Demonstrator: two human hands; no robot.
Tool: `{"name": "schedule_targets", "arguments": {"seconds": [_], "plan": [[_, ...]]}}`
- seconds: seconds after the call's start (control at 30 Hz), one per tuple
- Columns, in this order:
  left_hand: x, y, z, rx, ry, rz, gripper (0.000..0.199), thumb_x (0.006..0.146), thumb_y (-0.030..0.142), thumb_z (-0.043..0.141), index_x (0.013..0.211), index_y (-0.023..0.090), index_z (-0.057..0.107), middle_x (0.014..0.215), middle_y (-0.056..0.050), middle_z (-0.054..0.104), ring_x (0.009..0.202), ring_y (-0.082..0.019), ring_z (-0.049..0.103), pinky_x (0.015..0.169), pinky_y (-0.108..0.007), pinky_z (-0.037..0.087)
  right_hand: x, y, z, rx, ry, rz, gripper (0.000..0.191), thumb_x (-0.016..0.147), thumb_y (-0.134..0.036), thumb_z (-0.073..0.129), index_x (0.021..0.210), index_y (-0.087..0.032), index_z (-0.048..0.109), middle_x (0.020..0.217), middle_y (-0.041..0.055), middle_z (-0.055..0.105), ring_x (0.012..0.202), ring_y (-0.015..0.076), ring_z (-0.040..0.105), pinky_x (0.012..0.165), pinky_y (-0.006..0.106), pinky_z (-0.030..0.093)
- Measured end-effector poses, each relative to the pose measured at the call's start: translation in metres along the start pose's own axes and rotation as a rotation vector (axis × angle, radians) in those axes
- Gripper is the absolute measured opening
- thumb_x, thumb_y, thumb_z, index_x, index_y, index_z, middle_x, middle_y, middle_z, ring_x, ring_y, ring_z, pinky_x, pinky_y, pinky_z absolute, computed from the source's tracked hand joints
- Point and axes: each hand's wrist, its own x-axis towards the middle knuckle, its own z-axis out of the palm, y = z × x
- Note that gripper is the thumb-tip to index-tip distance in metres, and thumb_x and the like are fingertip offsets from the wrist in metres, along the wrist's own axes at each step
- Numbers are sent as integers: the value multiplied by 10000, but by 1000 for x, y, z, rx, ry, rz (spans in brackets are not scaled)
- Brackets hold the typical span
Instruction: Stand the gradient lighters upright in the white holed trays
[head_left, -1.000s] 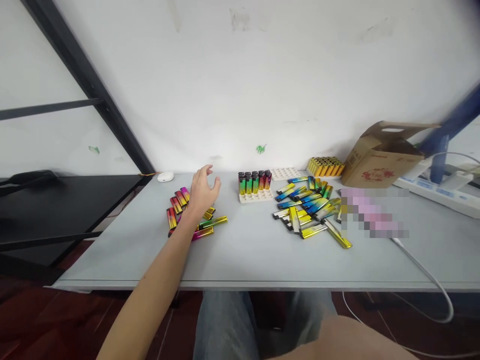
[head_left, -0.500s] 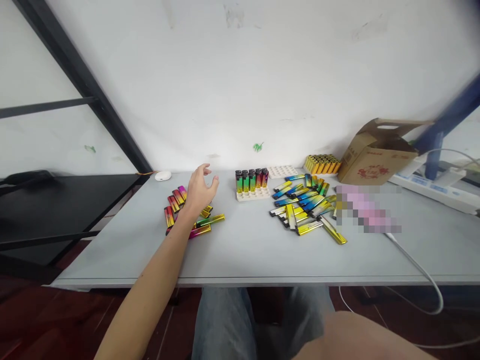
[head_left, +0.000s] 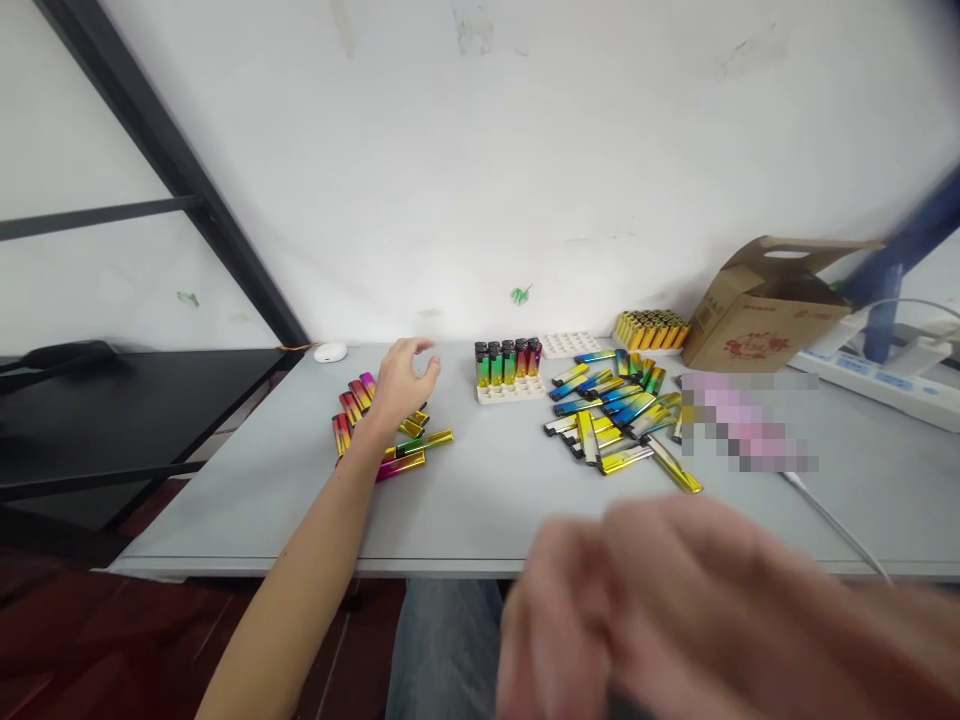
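My left hand (head_left: 407, 382) is above the left pile of red, purple and green-gold lighters (head_left: 425, 442), fingers apart and nothing between them. Close to the camera at the bottom right, my right hand (head_left: 637, 600) is blurred, its fingers curled; whether it holds anything cannot be made out. Between the two piles, a white tray (head_left: 511, 392) bears upright green and red lighters (head_left: 508, 363) in its back rows; its front holes show. Blue, yellow and silver lighters (head_left: 628, 405) lie heaped on the right.
Behind stand a second white tray (head_left: 570, 345) with bare holes and a block of upright yellow lighters (head_left: 651, 330). An open cardboard box (head_left: 765, 325), a power strip (head_left: 885, 385), a pixelated pink item (head_left: 742, 420) with a cable, and a white case (head_left: 330, 352) are also on the table.
My right hand has risen into view at the bottom right, over the table's front edge. My left hand has hardly moved. The view has shifted slightly.
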Motion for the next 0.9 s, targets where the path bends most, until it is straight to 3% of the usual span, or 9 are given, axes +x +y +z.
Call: {"name": "schedule_targets", "arguments": {"seconds": [0.03,0.07,0.17,0.27,0.33,0.47,0.63,0.77,0.9], "plan": [[0,1,-5,-5,-115,25,220,804,338,568,943,200,668,995,-77,667,942,-223,617,877,-369,490,16,-4,-7,9,-25,7,234,826,-580,568,792,-360,640,953,21,690,1027,305,634,802,486,537],[-1,3,-11,-15,-265,49,193,790,375,587,837,217,687,951,-58,679,899,-217,624,847,-352,496,33,-4,-18,1,56,42,330,871,-597,483,775,-311,619,992,33,680,1029,290,635,787,477,540],[-4,12,-25,-7,-612,10,278,720,507,647,649,241,687,840,-41,681,727,-195,619,651,-304,494,84,13,-70,-206,335,-89,370,926,-526,425,765,-236,588,1007,42,680,1006,217,639,853,402,515],[-8,21,-33,27,-754,-41,339,613,570,713,727,251,717,853,-46,681,710,-200,622,584,-286,465,117,49,-140,-540,626,-214,426,924,-569,389,806,-215,595,959,59,683,972,197,633,875,370,487],[-10,26,-36,60,-843,-76,404,555,568,742,799,246,719,901,-44,684,734,-205,632,592,-277,458,125,70,-178,-737,728,-264,442,913,-573,401,802,-201,613,915,65,682,949,206,627,882,367,473],[-14,33,-38,136,-986,-179,331,588,495,719,787,231,700,901,-32,688,719,-191,625,605,-271,437,118,95,-204,-963,734,-168,475,950,-512,325,843,-182,650,924,91,690,944,245,624,896,399,447],[-13,43,-36,31,-847,-207,286,678,473,669,792,210,668,825,-38,678,690,-181,608,596,-278,424,111,103,-174,-1239,419,-189,410,977,-416,322,931,-183,656,1032,106,654,1017,260,573,920,403,416],[-11,54,-21,-323,-543,-265,321,746,480,661,874,199,573,769,-18,670,683,-161,621,621,-270,457,108,101,-146,-1239,243,-244,328,980,-373,367,940,-196,641,1009,83,660,989,231,580,899,367,431],[-14,65,4,-770,-258,-343,391,744,413,713,996,194,509,865,-28,675,702,-144,666,696,-277,503,104,102,-126,-1249,36,-228,301,925,-406,508,1109,-191,611,1110,92,652,1046,240,578,916,376,442]]}}
